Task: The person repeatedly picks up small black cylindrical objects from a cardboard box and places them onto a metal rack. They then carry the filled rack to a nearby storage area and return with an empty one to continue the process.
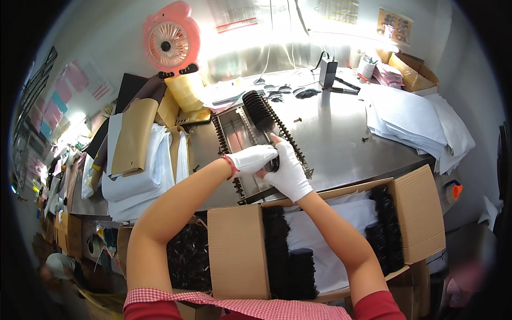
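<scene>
White gloves cover both my hands, some fingertips bare, and they meet over the near part of a metal frame (232, 136). Between them is a small dark round piece (274, 161), mostly hidden by my fingers. My left hand (253, 159) is closed on its left side; my right hand (289, 169) is closed around its right side, the thumb and fingers pointing away from me. Just beyond my fingers, a row of black discs (258, 111) stands packed along the frame. Toothed or spring-like strips (288, 140) run down the frame's long sides.
Below my arms sits an open cardboard box (237, 250) with black pieces and white sheets. A paper stack (408, 120) lies right; folded papers (136, 186) stand left. At the back are loose dark discs (306, 93), a black adapter (328, 73) and a pink fan (170, 40).
</scene>
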Motion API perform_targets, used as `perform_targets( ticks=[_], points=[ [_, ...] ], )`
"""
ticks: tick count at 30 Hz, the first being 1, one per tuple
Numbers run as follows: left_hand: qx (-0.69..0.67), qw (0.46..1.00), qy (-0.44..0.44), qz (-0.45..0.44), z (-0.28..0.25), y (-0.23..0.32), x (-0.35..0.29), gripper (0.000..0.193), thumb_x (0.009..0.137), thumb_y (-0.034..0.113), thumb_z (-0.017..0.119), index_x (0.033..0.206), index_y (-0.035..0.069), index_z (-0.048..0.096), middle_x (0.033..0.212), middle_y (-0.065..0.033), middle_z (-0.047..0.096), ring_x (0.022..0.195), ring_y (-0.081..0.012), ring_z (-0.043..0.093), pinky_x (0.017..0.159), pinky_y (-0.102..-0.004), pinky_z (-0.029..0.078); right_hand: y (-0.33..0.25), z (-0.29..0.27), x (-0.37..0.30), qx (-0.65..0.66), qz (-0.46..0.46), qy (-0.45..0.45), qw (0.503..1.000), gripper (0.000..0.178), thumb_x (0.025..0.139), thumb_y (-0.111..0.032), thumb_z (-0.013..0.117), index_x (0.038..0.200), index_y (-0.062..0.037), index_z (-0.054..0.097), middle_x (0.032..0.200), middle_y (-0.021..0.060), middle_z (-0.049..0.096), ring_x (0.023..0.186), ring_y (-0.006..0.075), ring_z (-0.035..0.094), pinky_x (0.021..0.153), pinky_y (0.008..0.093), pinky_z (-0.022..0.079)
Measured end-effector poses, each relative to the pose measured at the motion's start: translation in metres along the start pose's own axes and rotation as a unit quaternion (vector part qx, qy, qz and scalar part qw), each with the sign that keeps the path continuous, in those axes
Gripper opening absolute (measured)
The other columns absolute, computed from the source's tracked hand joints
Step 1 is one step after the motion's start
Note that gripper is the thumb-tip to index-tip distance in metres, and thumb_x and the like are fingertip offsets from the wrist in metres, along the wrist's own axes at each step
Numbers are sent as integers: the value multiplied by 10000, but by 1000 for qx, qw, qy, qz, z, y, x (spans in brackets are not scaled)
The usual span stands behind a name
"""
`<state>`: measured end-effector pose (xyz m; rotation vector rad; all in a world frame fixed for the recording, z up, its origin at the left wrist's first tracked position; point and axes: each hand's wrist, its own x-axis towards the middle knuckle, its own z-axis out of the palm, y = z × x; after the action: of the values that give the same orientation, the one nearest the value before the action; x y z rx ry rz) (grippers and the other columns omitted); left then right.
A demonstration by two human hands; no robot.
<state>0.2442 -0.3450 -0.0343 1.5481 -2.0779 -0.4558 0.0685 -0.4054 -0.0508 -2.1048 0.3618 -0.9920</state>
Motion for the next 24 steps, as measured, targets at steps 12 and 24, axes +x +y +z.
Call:
perform_targets(
  ticks=[12,24],
  points=[
    [76,919,155,-354,-42,-55,55,874,764,452,805,1320,-128,462,1217,-283,622,1187,-340,604,1003,-384,477,-8,-13,20,3,203,-193,960,376,755,-196,735,1095,-66,640,1075,173,681,1026,339,653,907,379,517],
    [254,912,43,-319,-7,-77,114,251,864,113,525,931,-11,733,934,-274,705,869,-388,720,769,-426,577,-2,-12,13,-8,159,-187,969,347,744,-159,732,1075,-98,648,930,157,695,868,323,680,807,371,529]
  ],
)
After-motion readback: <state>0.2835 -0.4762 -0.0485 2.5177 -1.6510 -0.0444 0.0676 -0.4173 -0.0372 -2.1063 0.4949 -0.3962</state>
